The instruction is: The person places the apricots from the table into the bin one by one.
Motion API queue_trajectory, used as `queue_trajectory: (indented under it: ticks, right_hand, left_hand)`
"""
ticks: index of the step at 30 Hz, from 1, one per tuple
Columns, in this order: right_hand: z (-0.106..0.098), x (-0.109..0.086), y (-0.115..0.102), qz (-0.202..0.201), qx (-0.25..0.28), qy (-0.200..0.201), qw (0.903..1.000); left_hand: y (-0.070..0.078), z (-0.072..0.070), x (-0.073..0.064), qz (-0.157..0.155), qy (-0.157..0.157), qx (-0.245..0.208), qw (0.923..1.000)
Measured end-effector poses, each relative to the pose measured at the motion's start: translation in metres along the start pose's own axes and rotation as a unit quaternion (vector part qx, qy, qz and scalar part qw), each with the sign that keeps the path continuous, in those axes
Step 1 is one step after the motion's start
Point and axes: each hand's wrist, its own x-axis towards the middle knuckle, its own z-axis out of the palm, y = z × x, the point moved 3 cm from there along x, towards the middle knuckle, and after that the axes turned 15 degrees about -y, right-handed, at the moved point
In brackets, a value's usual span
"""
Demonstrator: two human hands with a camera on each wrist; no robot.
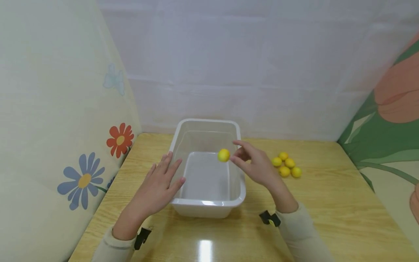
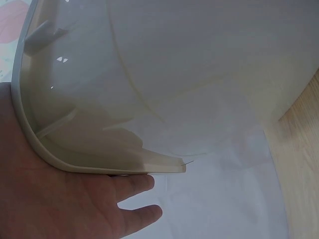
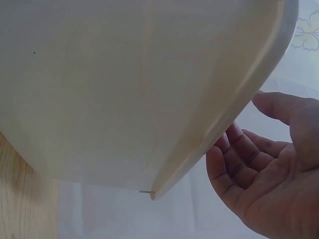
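Head view: white plastic tub point(image 1: 209, 203) stands left of centre on the wooden tabletop point(image 1: 334, 207), its far end close to the back edge. My left hand point(image 1: 158, 187) lies along the tub's left rim, fingers straight and spread, gripping nothing. One yellow lemon point(image 1: 224, 155) shows over the tub's inside, just beside my right thumb tip; can't tell whether they touch or how high it is. My right hand point(image 1: 256, 165) is over the right rim, thumb and index apart, fingers loosely bent, no pinch on the fruit. Six loose lemons point(image 1: 284, 171) cluster right of the tub, toward the tabletop's back edge. Risks, as I judge them: unpinched, the lemon could bounce off the hard floor or clip the right rim if it drifts sideways; a knock to the loose group could set round fruit rolling; leaning on the left rim could shift the tub. Left wrist view: palm against the rim, two fingertips past it, the others lost behind the wall. Right wrist view: bent fingers close to the rim, thumb apart; the tub wall fills much of the frame, no lemon visible, so contact is unconfirmed.
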Motion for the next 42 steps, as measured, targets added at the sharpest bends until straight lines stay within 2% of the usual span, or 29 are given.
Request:
queue_trajectory:
  ticks: [20,33,42]
  right_hand:
    - [-0.005,-0.006,0.009,-0.002,-0.002,0.012,0.9999]
    - [-0.018,-0.017,0.024,0.029,-0.009,0.021,0.9993]
    - [-0.032,-0.033,0.04,0.058,-0.031,0.041,0.997]
  left_hand:
    - [0.0,0.001,0.0,-0.006,-0.004,-0.008,0.9999]
    - [-0.001,0.0,0.0,-0.004,-0.003,-0.012,0.9999]
    - [0.0,0.0,0.0,-0.003,-0.003,-0.009,1.0]
